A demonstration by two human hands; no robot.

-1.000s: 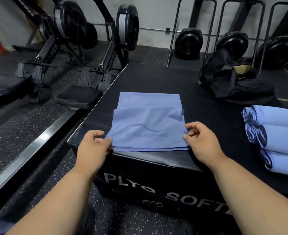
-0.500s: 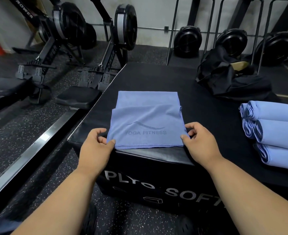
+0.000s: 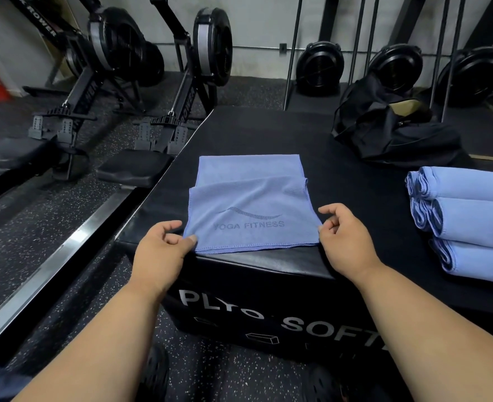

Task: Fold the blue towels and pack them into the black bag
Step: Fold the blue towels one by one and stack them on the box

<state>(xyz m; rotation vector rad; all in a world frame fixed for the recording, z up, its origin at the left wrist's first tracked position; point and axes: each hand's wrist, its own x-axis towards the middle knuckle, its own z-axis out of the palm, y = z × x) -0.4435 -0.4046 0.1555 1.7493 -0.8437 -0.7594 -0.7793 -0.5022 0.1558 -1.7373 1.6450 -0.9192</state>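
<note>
My left hand (image 3: 159,250) sits at the near left corner of the blue towel (image 3: 251,204), thumb and curled fingers pinching that corner in a narrow grip. My right hand (image 3: 346,239) is at the near right corner, fingers bent and the thumb lifted; its fingertips (image 3: 322,227) touch the towel's right edge, but I cannot tell whether that grip really has the cloth or only rests against it. Between my two grips the towel lies flat on the black tabletop (image 3: 268,132), its near hem just short of the padded front edge, with the words YOGA FITNESS and a wave mark facing up. The towel is folded over itself: the upper layer ends partway back from my hands, and a strip of the lower layer shows beyond it, farther from me. To the right of my right grip, well apart from it, three rolled blue towels (image 3: 471,219) lie side by side on the same tabletop, their spiral ends turned toward my hands. Beyond them, far ahead and to the right of my right grip, the black bag (image 3: 384,132) slumps on the back part of the tabletop, with something tan showing at its top. To the left of my left grip, down on the speckled floor (image 3: 16,227), stand two rowing machines (image 3: 181,82). The front face of the block under my hands reads PLYO SOFT in pale letters.
</note>
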